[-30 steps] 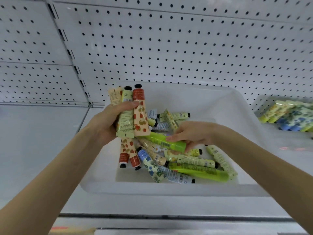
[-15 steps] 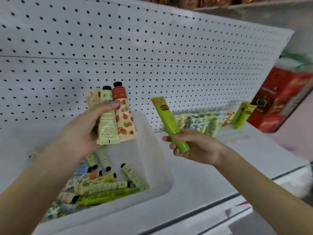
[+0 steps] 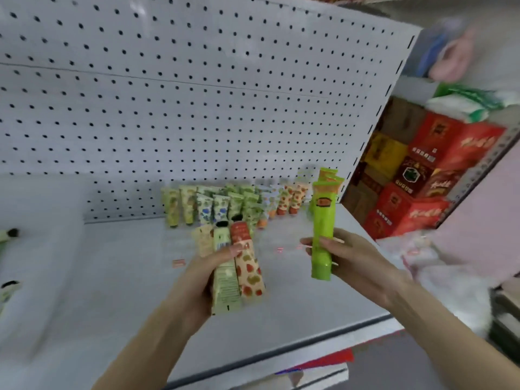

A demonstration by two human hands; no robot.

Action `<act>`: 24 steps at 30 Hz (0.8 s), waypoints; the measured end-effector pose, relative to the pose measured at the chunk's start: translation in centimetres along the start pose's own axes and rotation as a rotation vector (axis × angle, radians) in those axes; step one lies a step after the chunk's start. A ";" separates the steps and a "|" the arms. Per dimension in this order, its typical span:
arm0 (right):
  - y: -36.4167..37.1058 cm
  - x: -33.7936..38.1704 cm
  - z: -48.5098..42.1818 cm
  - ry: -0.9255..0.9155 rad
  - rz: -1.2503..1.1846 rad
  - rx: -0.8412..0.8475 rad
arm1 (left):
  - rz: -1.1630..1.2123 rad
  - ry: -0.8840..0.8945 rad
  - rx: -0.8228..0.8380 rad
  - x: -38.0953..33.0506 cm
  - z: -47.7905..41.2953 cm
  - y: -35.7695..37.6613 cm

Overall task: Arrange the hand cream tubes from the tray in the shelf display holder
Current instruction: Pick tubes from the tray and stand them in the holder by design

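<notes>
Clutching three patterned tubes in left hand, fingers clamped round them, pinching green tube upright, cap down, in right hand, above shelf.

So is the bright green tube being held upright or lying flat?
Upright, cap end down: the green hand cream tube stands nearly vertical, its cap at the bottom, crimped end on top.

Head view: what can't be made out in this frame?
All in the head view:
- Tray: cut off by the left edge and motion-blurred; contents mostly out of frame.
- Row of tubes at the back: blurred; no holder distinguishable around it.
- Bundle of tubes in the left hand: three show; the palm may hide more.
- Green tube in the right hand: label text blurred.
</notes>
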State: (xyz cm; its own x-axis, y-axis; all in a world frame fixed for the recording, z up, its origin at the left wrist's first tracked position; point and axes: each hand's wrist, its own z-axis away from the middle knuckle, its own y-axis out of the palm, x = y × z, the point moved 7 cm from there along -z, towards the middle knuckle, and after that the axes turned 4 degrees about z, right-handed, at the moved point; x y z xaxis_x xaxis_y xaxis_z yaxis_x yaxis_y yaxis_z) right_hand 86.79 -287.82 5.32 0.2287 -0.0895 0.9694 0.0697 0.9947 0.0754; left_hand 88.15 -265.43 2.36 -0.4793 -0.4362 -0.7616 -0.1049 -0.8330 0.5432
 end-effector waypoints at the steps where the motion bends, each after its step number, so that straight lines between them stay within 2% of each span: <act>1: -2.4 0.1 -0.6 -0.003 0.013 -0.046 | 0.025 -0.016 -0.020 1.5 -0.8 0.6; 5: -9.5 1.2 -3.3 -0.126 0.110 -0.193 | 0.130 -0.059 -0.069 5.7 -4.2 2.0; 10: -14.4 0.1 -5.8 -0.269 0.222 -0.386 | 0.219 -0.101 -0.065 9.2 -6.9 3.6; 15: -15.4 0.2 -8.5 -0.368 0.222 -0.362 | 0.217 -0.148 -0.072 11.2 -9.2 5.0; 18: -15.2 0.9 -10.0 -0.451 0.351 -0.375 | 0.234 -0.143 -0.085 11.8 -9.8 4.8; 24: -14.8 0.5 -12.9 -0.468 0.552 -0.419 | 0.395 -0.051 0.004 11.9 -10.1 4.3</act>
State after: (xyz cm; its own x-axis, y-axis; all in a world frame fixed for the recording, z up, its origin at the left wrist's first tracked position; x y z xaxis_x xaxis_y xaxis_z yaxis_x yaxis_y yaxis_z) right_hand 98.40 -303.21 1.67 -0.0852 0.5270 0.8456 0.4422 0.7805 -0.4419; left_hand 90.84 -277.62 -7.98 -0.5260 -0.7051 -0.4756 0.0924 -0.6032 0.7922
